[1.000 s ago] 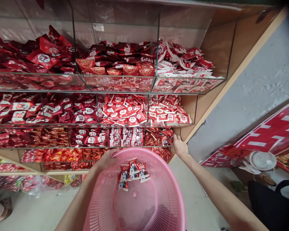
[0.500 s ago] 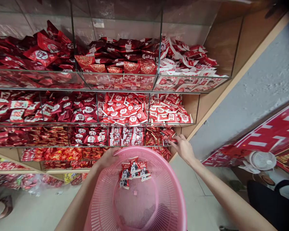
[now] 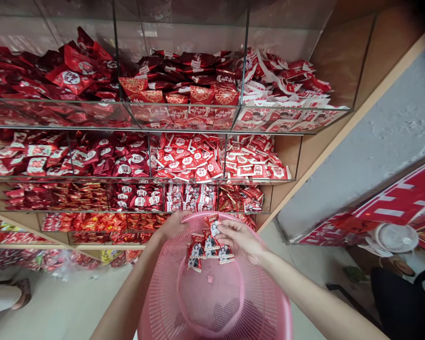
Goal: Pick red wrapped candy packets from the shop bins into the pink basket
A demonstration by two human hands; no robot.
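I hold a pink mesh basket [image 3: 233, 311] below the shelves, and my left hand [image 3: 173, 225] grips its far rim. Several small red sweet packets [image 3: 198, 248] lie inside near that rim. My right hand [image 3: 239, 240] is over the basket with its fingers pinched on a red sweet packet [image 3: 213, 224], just above the ones lying there. Directly behind the basket is the lower right glass bin [image 3: 241, 198] of red packets.
Tiers of glass-fronted bins [image 3: 184, 160] full of red and white sweet packets fill the wall ahead. A wooden side panel [image 3: 326, 141] ends the shelving on the right. Red boxes and a small white fan [image 3: 395, 237] lie on the floor at right. A person's foot [image 3: 7, 295] is at left.
My right hand left the lower right bin and came back over the basket with a red packet in its fingers. The basket and my left hand stayed put.
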